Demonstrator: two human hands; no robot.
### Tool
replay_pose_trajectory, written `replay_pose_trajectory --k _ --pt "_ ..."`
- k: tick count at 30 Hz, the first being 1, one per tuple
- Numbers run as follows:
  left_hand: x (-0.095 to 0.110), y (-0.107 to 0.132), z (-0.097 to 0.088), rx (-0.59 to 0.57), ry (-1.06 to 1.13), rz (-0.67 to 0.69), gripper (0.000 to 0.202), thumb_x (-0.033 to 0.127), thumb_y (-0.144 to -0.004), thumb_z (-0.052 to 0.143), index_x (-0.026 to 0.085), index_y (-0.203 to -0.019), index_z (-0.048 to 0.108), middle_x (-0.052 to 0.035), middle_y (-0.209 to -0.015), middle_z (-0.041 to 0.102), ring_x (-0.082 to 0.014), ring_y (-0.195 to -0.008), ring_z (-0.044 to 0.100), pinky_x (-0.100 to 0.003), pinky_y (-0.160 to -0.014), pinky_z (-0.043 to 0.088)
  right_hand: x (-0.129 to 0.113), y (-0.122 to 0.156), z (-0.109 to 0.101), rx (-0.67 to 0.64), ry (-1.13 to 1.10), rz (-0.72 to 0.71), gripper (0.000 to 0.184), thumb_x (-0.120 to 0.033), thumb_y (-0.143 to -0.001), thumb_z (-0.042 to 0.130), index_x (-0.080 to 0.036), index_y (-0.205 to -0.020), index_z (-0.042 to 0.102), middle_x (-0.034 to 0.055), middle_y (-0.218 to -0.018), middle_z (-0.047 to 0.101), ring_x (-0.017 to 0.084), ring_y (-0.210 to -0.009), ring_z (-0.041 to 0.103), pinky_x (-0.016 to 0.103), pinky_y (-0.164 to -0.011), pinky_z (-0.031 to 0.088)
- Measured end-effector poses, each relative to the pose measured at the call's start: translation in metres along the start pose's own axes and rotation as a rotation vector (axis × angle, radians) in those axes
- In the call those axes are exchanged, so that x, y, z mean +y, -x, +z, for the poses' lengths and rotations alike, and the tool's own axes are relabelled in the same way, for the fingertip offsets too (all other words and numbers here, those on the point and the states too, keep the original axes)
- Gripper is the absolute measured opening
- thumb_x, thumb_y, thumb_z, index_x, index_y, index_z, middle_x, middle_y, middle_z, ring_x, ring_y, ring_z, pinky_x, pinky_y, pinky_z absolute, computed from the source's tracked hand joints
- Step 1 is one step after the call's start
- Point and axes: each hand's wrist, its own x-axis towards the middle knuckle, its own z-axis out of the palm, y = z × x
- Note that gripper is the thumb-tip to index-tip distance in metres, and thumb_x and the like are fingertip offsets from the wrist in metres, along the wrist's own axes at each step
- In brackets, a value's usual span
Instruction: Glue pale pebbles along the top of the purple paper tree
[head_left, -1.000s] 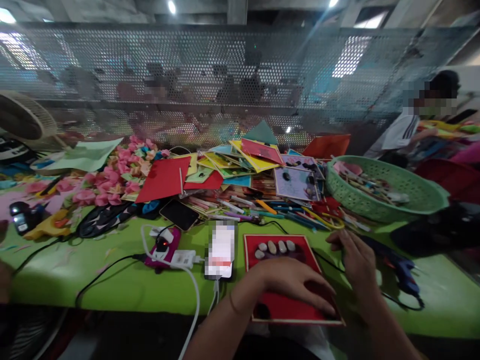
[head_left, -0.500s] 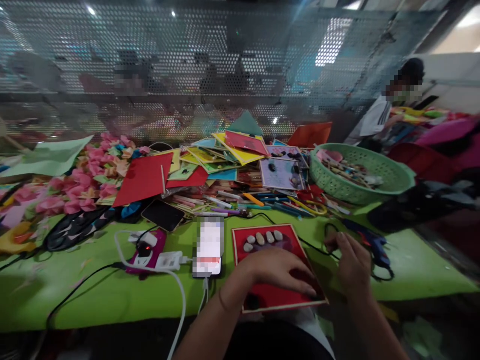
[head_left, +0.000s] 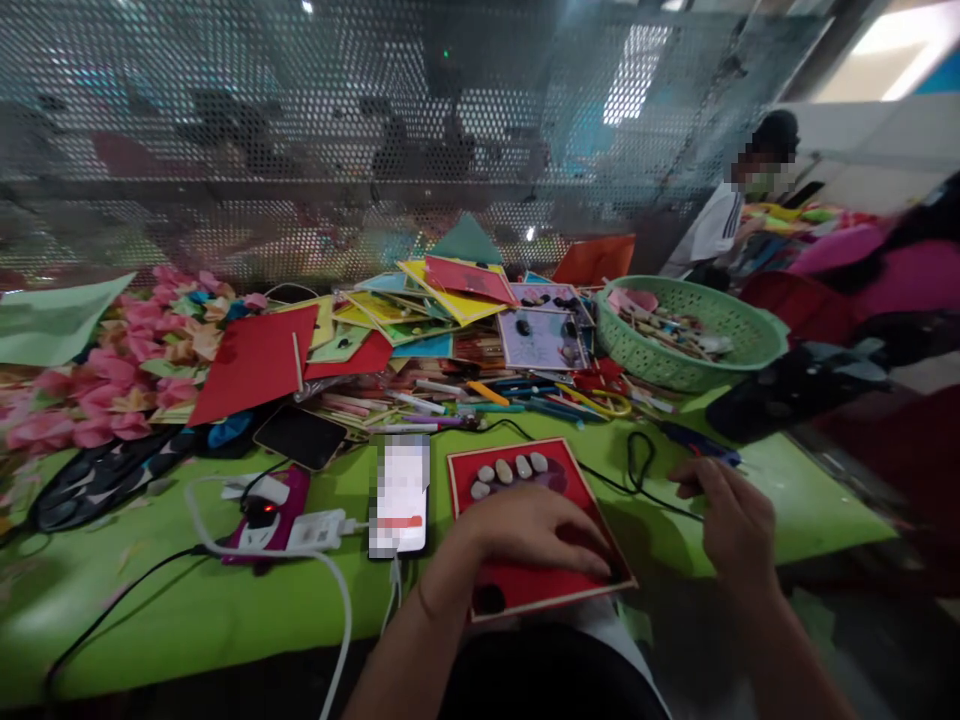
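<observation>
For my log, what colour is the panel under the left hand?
The panel is mainly red, clearest in the head view.

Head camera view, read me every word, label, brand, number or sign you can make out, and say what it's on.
No text can be read.
Lit phone: screen pixelated, unreadable.
White charger: label marks too small and blurred.
Purple card: faint marks, too blurred to tell whether they are writing.
Red board under the left hand: no lettering visible.
</observation>
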Motion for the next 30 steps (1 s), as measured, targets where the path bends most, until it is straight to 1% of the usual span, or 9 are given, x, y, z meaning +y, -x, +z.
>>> replay_pose_trajectory --k 2,5,8,11,15,18,20,25,30 --pt "0.005 0.002 -0.006 0.187 0.072 0.005 0.030 0.049 -0.091 0.062 0.026 -0.101 0.078 -0.0038 -0.103 0.079 -0.0201 -0.094 0.072 -0.026 -0.081 0.050 -0.002 0.003 -0.001 0.000 0.007 0.002 0.043 -0.057 -0.092 0.057 -0.022 -0.069 0.067 0.0020 -0.066 0.063 0.017 -0.060 0.054 0.030 -0.057 0.043" --pt "0.008 0.004 -0.014 0.611 0.290 -0.012 0.040 0.054 -0.094 0.056 0.020 -0.093 0.076 -0.0053 -0.086 0.076 -0.0172 -0.078 0.068 -0.026 -0.068 0.049 0.000 0.010 -0.003 -0.025 0.025 0.012 0.042 -0.056 -0.092 0.058 -0.022 -0.069 0.068 0.0017 -0.065 0.063 0.017 -0.060 0.055 0.030 -0.057 0.043" --pt "0.007 0.005 -0.020 1.033 0.418 0.068 0.043 0.055 -0.095 0.054 0.019 -0.083 0.074 -0.0053 -0.075 0.072 -0.0150 -0.069 0.064 -0.026 -0.065 0.049 0.004 0.013 -0.008 -0.038 0.053 0.006 0.040 -0.055 -0.091 0.060 -0.022 -0.070 0.069 0.0010 -0.062 0.061 0.017 -0.059 0.055 0.030 -0.057 0.042" --pt "0.005 0.005 -0.021 1.304 0.399 0.124 0.044 0.053 -0.096 0.054 0.020 -0.074 0.071 -0.0039 -0.069 0.068 -0.0135 -0.064 0.061 -0.026 -0.064 0.049 0.004 0.003 -0.013 -0.011 0.094 -0.033 0.033 -0.049 -0.093 0.059 -0.022 -0.079 0.072 0.0003 -0.065 0.063 0.016 -0.059 0.056 0.029 -0.058 0.043" --pt "0.006 0.003 -0.016 1.356 0.376 0.046 0.043 0.053 -0.095 0.057 0.019 -0.070 0.068 -0.0024 -0.066 0.065 -0.0135 -0.064 0.060 -0.025 -0.064 0.049 -0.012 -0.044 -0.012 -0.014 0.205 -0.156 0.023 -0.039 -0.092 0.063 -0.024 -0.105 0.074 0.0043 -0.094 0.074 0.017 -0.071 0.064 0.029 -0.066 0.048" --pt "0.009 0.002 -0.013 1.323 0.379 0.000 0.042 0.054 -0.092 0.059 0.019 -0.071 0.066 -0.0024 -0.068 0.067 -0.0145 -0.067 0.062 -0.025 -0.065 0.049 -0.034 -0.101 -0.011 0.007 0.292 -0.267 0.028 -0.030 -0.091 0.064 -0.023 -0.117 0.072 0.0075 -0.114 0.072 0.020 -0.092 0.066 0.030 -0.084 0.048" --pt "0.011 0.002 -0.012 1.315 0.381 -0.024 0.041 0.054 -0.091 0.060 0.019 -0.071 0.066 -0.0028 -0.070 0.068 -0.0149 -0.068 0.063 -0.025 -0.065 0.048 -0.047 -0.144 -0.009 0.019 0.346 -0.296 0.034 -0.021 -0.091 0.061 -0.022 -0.125 0.068 0.0092 -0.121 0.070 0.018 -0.094 0.065 0.029 -0.087 0.047" --pt "0.017 0.003 -0.011 1.309 0.345 -0.033 0.044 0.056 -0.091 0.059 0.018 -0.068 0.066 -0.0022 -0.067 0.065 -0.0142 -0.064 0.060 -0.024 -0.061 0.046 -0.047 -0.239 0.006 -0.052 0.536 -0.202 0.024 -0.018 -0.095 0.058 -0.012 -0.113 0.073 0.0128 -0.109 0.073 0.018 -0.093 0.064 0.031 -0.087 0.046" --pt "0.020 0.002 -0.008 1.273 0.342 -0.048 0.046 0.054 -0.092 0.059 0.017 -0.065 0.064 -0.0011 -0.063 0.061 -0.0125 -0.057 0.056 -0.023 -0.055 0.043 -0.021 -0.289 0.027 -0.193 0.674 -0.065 0.014 -0.028 -0.093 0.069 -0.015 -0.098 0.070 0.0036 -0.098 0.072 0.017 -0.087 0.068 0.038 -0.083 0.056"
